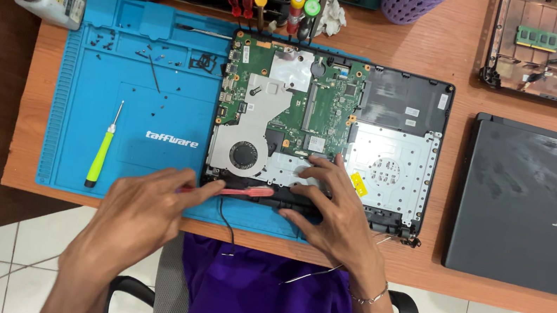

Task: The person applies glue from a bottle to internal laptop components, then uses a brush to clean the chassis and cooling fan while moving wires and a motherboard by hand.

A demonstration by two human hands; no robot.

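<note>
Item: opened laptop base (396,121), underside up, lying partly on a blue work mat (124,88) on the wooden tabletop (434,271); green circuit board (293,94), round cooling fan (245,154) and a bare metal plate all exposed.

Tool: red plastic pry stick (246,191), lying flat along the laptop's near edge, tip toward the right.

Left hand (137,213): palm down, wrist low over the tabletop edge; fingers closed around the pry stick's handle end, thumb and forefinger pinching it.

Right hand (335,213): palm down, fingers spread and flat on the near edge of the base, pressing, holding nothing.

Risks, as judged:
- The stick may slip off the seam under side force and strike the fan or board.
- Too much leverage may snap a plastic clip or crack the near edge.
- A thin black cable (225,217) trails off the near edge under the stick and may be pinched or tugged.
- Loose small screws (163,61) on the mat may scatter if the base shifts.

Nearby: green-handled screwdriver (102,149) on the mat, untouched; closed dark laptop (535,202) to the right.
</note>
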